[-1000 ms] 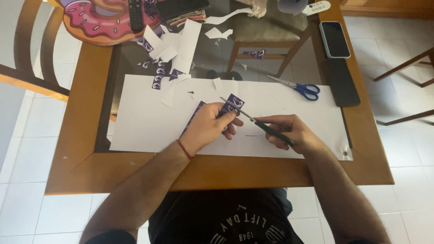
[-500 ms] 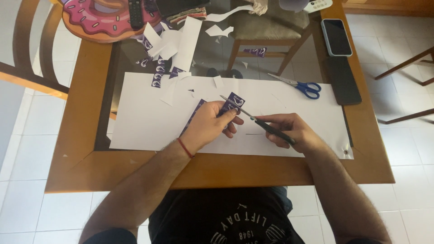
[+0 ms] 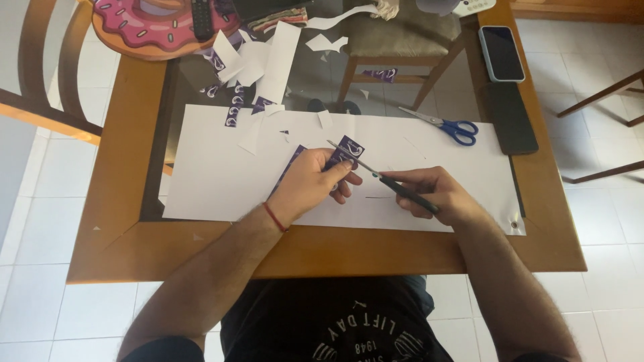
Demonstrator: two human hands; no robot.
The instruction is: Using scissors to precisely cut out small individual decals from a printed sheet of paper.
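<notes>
My left hand pinches a small purple and white paper piece above a large white sheet on the glass-topped wooden table. My right hand grips black-handled scissors. Their blades point up-left and lie against the purple piece's edge. A red band circles my left wrist.
Blue-handled scissors lie at the sheet's far right. Several cut paper scraps are scattered at the back, next to a pink doughnut-shaped board. A phone and a dark flat case rest on the right rim. Chairs surround the table.
Both hands stay in place over the sheet. The scissors have shifted only slightly along the purple piece.
</notes>
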